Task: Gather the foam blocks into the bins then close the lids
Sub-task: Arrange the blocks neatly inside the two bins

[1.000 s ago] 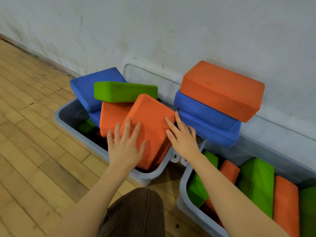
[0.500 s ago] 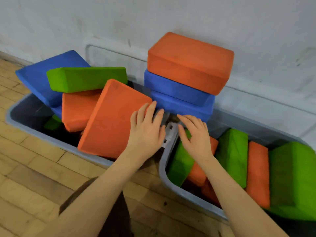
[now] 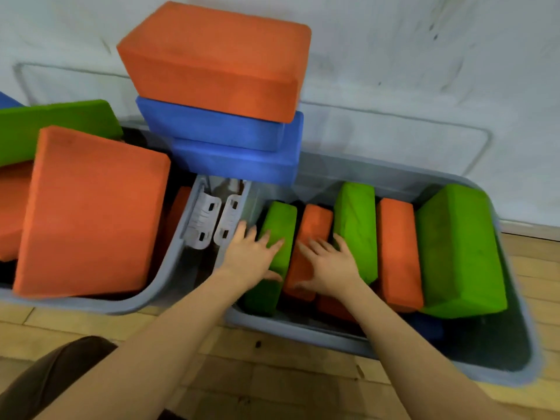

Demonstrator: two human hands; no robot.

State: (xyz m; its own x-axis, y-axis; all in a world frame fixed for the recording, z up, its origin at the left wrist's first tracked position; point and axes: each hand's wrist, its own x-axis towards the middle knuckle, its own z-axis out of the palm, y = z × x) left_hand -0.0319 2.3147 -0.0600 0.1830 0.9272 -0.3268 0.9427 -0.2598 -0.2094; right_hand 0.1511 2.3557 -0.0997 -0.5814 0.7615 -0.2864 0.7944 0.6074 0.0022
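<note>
Inside right bin (image 3: 303, 330): hands flat, ungripping, left (image 3: 253, 257) on green foam brick (image 3: 280, 234), right (image 3: 328, 263) on orange (image 3: 313, 225).

Stacked blocks (image 3: 218, 95) overhung the bins' junction at 12 o'clock; the right bin (image 3: 521, 353) lay open at 4 o'clock.

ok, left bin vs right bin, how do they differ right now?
In the left bin a big orange block lies tilted, sticking above the rim; in the right bin blocks stand on edge in a row. Both hands, left and right, rest on the right bin's blocks. Both bins are grey and open.
</note>
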